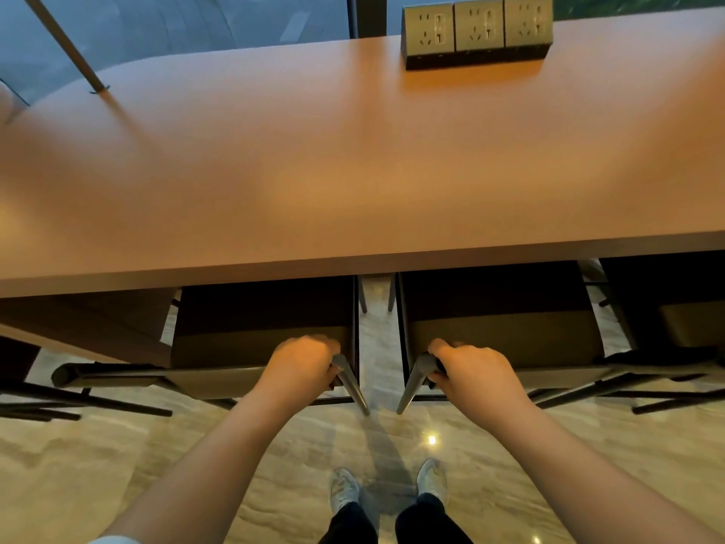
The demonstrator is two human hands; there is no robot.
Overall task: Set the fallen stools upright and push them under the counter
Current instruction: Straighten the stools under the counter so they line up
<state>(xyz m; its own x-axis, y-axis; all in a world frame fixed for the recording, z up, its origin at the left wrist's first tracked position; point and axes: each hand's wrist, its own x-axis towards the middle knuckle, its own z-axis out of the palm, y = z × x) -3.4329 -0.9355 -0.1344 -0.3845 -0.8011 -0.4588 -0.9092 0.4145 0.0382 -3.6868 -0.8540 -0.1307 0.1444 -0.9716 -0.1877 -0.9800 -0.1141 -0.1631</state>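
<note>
Two dark stools stand upright side by side, their seats partly tucked beneath the front edge of the brown wooden counter [353, 170]. My left hand [304, 363] grips the back rail of the left stool [259, 327] at its right end. My right hand [474, 369] grips the back rail of the right stool [502, 320] at its left end. A narrow gap of floor separates the two stools. A third stool [674, 308] is partly under the counter at the far right.
A black block of three power sockets [476, 31] sits at the back right of the counter. A slanted metal rod [70, 49] meets the counter at the back left. Glass lies behind. Polished marble floor [157, 465] and my shoes [388, 488] are below.
</note>
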